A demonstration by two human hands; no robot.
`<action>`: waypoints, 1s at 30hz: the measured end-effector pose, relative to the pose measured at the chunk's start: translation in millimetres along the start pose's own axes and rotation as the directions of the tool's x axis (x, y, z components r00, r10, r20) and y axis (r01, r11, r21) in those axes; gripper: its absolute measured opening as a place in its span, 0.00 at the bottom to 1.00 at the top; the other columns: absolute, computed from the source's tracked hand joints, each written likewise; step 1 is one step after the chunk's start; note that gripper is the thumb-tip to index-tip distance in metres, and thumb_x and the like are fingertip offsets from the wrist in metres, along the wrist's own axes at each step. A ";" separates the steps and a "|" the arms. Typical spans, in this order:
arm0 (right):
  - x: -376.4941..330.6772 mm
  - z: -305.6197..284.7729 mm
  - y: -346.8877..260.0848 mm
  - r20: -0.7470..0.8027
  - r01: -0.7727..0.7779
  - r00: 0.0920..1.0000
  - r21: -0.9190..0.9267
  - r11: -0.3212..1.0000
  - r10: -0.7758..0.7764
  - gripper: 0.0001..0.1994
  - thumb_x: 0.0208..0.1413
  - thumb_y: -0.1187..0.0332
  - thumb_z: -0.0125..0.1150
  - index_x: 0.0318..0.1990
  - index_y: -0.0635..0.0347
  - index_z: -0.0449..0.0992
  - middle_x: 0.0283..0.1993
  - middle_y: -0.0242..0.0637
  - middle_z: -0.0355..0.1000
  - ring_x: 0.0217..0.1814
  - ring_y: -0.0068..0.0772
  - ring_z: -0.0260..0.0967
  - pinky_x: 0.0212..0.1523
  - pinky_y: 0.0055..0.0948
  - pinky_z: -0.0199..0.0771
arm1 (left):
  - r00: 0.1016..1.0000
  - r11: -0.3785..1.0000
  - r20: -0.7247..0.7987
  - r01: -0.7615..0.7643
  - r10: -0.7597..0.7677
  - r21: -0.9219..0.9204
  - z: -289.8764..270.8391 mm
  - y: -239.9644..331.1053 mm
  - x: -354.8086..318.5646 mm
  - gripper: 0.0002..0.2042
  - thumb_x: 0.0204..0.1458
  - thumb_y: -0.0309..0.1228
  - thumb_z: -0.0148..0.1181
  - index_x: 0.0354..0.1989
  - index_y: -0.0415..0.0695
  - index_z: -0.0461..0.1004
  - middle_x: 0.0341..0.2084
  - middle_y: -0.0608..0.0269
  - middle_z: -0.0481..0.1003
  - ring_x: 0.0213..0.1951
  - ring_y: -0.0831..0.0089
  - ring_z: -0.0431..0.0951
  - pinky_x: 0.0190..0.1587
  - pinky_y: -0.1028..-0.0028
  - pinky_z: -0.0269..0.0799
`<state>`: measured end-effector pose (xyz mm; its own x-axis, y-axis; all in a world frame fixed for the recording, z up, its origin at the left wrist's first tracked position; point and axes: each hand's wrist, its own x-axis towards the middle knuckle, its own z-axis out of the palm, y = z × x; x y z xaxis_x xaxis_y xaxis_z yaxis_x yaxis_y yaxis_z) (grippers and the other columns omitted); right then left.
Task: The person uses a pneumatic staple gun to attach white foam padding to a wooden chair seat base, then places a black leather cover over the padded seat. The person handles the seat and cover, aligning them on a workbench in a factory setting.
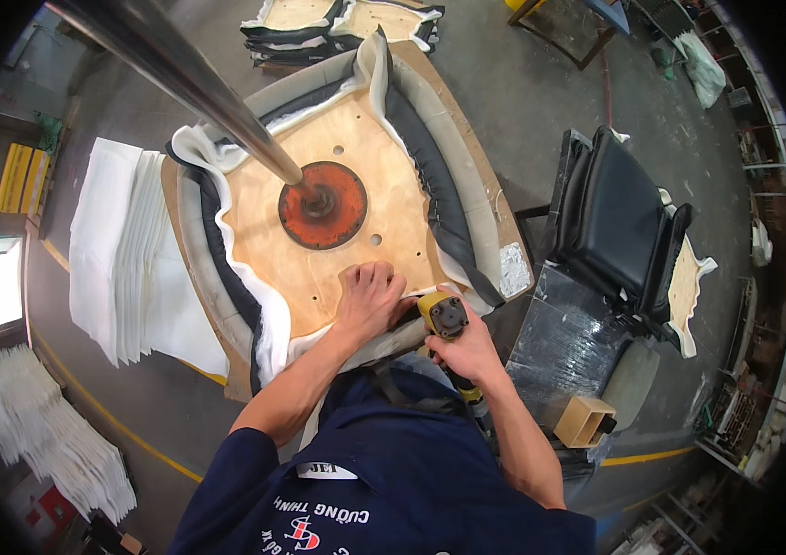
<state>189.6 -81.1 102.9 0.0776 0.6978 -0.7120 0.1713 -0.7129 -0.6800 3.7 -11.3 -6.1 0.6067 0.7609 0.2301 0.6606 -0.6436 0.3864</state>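
In front of me a plywood seat board (pixel 319 268) lies underside up, with white padding (pixel 272 314) and a black cover (pixel 453 217) around its rim. A round red plate (pixel 323 205) on a thick metal rod (pixel 217 106) rests against its middle. My left hand (pixel 370 298) is curled at the near edge of the board, its fingers closed by the dark fold of the cover. Just to its right, my right hand (pixel 469 344) grips a yellow and black staple gun (pixel 442 316), its nose near that same edge and hidden from me.
Stacked white padding sheets (pixel 116 250) stand to the left, with another pile (pixel 60 435) lower down. Finished black seats (pixel 620 213) are piled at the right, above a small wooden box (pixel 584 421). More padded boards (pixel 342 28) lie beyond the grey-rimmed work stand (pixel 476 166).
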 end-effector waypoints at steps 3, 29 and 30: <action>0.8 1.2 -3.4 0.006 -0.008 1.000 0.010 1.000 0.008 0.41 0.50 0.78 0.63 0.75 0.49 0.60 0.40 0.43 0.81 0.26 0.30 0.79 0.32 0.33 0.81 | 1.000 1.000 -0.028 -0.002 0.003 0.031 1.4 -2.2 0.6 0.17 0.51 0.48 0.67 0.37 0.48 0.74 0.40 0.61 0.69 0.50 0.60 0.66 0.52 0.57 0.57; 33.5 -58.2 -61.5 0.085 0.070 0.995 -0.168 0.983 -0.056 0.35 0.47 0.69 0.66 0.68 0.51 0.69 0.51 0.57 0.79 0.50 0.56 0.80 0.50 0.44 0.80 | 0.987 0.988 -0.058 0.151 -0.151 -0.019 19.1 12.3 47.7 0.18 0.50 0.35 0.67 0.49 0.48 0.74 0.42 0.59 0.73 0.49 0.56 0.71 0.51 0.54 0.60; 38.8 -57.1 -44.0 0.034 0.201 0.980 -0.187 0.962 -0.198 0.35 0.47 0.69 0.66 0.68 0.50 0.68 0.50 0.56 0.80 0.45 0.52 0.81 0.46 0.42 0.80 | 0.980 0.979 -0.017 0.197 -0.198 -0.042 16.5 12.1 47.3 0.19 0.51 0.36 0.67 0.51 0.47 0.74 0.42 0.59 0.74 0.49 0.56 0.71 0.51 0.54 0.61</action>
<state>241.2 -18.7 115.2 0.0085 0.8226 -0.5686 0.3641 -0.5321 -0.7644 47.6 15.5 -5.3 0.4566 0.8744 0.1640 0.7480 -0.4771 0.4614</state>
